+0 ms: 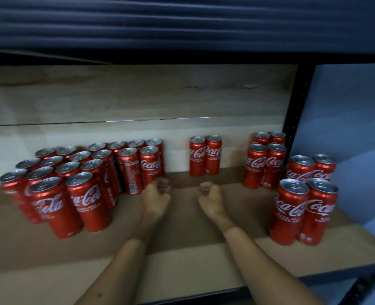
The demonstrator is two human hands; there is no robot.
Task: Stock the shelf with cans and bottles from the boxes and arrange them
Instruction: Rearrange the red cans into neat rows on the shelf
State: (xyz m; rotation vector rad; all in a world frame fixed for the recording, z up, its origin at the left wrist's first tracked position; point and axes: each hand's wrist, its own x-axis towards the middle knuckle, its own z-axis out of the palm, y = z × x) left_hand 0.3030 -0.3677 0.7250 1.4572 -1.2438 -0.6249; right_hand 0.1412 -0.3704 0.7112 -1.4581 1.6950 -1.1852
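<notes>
Nothing is held by the left hand or the right hand — the fingers of both are loosely curled, over the bare middle of the shelf. The red cans stand upright on it: a big group on the left, a pair at the back, more pairs on the right. The left hand is just beside the big group. A can could be bumped and many knocked down. The front right pair is near the edge — it could be pushed off.
</notes>
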